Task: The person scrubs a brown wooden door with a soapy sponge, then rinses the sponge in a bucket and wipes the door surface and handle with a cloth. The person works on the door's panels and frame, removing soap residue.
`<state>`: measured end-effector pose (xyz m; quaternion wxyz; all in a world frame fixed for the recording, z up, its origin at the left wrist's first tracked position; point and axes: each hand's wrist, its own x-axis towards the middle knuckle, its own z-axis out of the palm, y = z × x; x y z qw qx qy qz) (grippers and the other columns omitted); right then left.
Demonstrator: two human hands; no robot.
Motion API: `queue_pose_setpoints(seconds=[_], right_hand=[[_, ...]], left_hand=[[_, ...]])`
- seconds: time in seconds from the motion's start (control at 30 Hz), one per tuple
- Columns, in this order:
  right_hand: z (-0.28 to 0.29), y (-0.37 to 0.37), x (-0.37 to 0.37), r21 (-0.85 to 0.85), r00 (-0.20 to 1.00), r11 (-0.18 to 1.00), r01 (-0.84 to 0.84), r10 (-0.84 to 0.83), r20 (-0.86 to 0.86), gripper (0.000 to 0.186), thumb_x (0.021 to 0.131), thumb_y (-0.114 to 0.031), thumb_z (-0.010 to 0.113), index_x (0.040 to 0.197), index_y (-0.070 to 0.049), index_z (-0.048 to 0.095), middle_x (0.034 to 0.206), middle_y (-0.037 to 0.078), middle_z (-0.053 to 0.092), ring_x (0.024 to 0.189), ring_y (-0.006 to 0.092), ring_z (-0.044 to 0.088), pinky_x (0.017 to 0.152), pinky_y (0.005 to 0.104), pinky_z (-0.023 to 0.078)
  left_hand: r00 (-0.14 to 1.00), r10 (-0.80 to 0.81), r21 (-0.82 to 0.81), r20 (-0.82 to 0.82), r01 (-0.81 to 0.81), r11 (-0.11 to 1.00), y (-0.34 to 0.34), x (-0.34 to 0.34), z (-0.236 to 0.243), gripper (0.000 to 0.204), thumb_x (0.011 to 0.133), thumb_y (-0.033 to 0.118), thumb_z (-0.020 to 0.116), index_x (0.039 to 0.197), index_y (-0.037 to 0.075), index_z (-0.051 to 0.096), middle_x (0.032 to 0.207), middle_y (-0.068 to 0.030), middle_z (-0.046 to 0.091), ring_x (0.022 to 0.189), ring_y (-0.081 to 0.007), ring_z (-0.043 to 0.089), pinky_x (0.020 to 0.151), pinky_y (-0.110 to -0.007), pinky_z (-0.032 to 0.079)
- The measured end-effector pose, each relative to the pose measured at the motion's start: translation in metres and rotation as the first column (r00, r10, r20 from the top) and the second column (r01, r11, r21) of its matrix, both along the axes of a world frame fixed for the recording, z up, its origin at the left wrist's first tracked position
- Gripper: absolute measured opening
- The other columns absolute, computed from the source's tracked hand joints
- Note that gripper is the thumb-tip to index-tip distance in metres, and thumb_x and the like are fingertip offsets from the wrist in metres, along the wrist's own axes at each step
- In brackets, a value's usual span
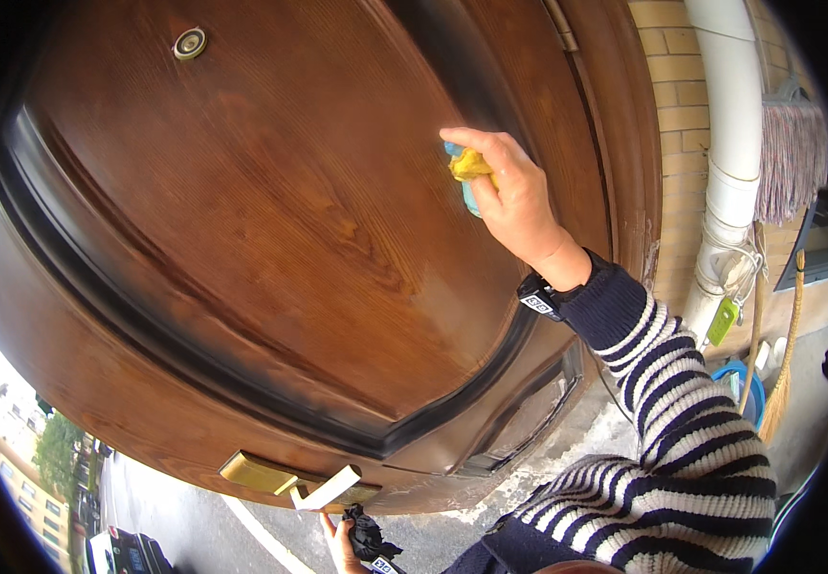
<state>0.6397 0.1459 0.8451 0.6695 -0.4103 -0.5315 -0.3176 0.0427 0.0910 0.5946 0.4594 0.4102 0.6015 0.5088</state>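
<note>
A brown wood-grain door [270, 172] with dark moulded panel edges fills most of the view. My right hand [514, 191] presses a crumpled yellow and blue cloth [471, 165] against its panel, fingers closed round it. At the lower edge, my left hand [339, 545] is beside the door's edge, just below the pale lever handle [328, 488] on its gold plate [259, 472]. Its visible fingers are stretched and apart, one reaching up to the door's edge; the rest of the hand is hidden. Bunched black material [368, 536] lies against the left hand.
A round peephole [190, 43] sits high on the door. To the right are a white drainpipe [729, 143], a hanging mop [790, 158], a straw broom [779, 402] and a blue bucket [741, 387]. A dark car [132, 553] stands outside at lower left.
</note>
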Motion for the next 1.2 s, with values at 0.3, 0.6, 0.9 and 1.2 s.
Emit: queue_pose_setpoints(seconds=[0.3, 0.6, 0.9, 1.2], right_hand=[[0.003, 0.013, -0.015, -0.038, 0.996, 0.996, 0.079, -0.077, 0.048, 0.038, 0.080, 0.009, 0.057, 0.113, -0.008, 0.060, 0.115, 0.016, 0.056, 0.104, 0.0374, 0.059, 0.089, 0.0460, 0.052], [-0.017, 0.008, -0.020, -0.091, 0.996, 0.995, 0.032, -0.024, 0.086, 0.040, 0.091, -0.001, 0.064, 0.131, -0.008, 0.060, 0.126, 0.019, 0.051, 0.113, 0.0358, 0.055, 0.097, 0.0443, 0.051], [-0.026, 0.003, -0.018, -0.026, 0.998, 1.000, -0.004, 0.003, -0.063, 0.033, 0.087, 0.000, 0.076, 0.118, -0.010, 0.072, 0.107, 0.009, 0.065, 0.091, 0.0250, 0.071, 0.080, 0.0348, 0.060], [0.007, 0.010, -0.006, -0.073, 0.987, 0.985, 0.154, -0.157, -0.035, 0.016, 0.091, -0.011, 0.073, 0.104, -0.009, 0.064, 0.096, 0.011, 0.063, 0.081, 0.0310, 0.068, 0.067, 0.0397, 0.056]], left_hand=[[1.000, 0.009, -0.011, 0.002, -0.009, 1.000, -0.001, 0.002, -0.003, 0.058, 0.092, 0.016, 0.065, 0.144, 0.002, 0.045, 0.101, -0.0112, 0.062, 0.073, -0.0186, 0.061, 0.063, -0.029, 0.051], [1.000, 0.009, -0.015, 0.012, -0.009, 1.000, 0.000, 0.005, -0.003, 0.064, 0.090, 0.014, 0.065, 0.148, 0.004, 0.041, 0.107, -0.0125, 0.061, 0.077, -0.0193, 0.062, 0.067, -0.030, 0.052], [1.000, 0.001, -0.017, 0.006, -0.001, 1.000, 0.000, 0.004, -0.003, 0.071, 0.088, 0.011, 0.064, 0.152, 0.005, 0.037, 0.113, -0.0139, 0.060, 0.081, -0.0200, 0.062, 0.070, -0.030, 0.053], [1.000, -0.002, -0.015, -0.004, 0.002, 1.000, 0.001, 0.004, -0.003, 0.077, 0.085, 0.009, 0.063, 0.156, 0.006, 0.032, 0.119, -0.0153, 0.060, 0.084, -0.0207, 0.063, 0.073, -0.031, 0.053]])
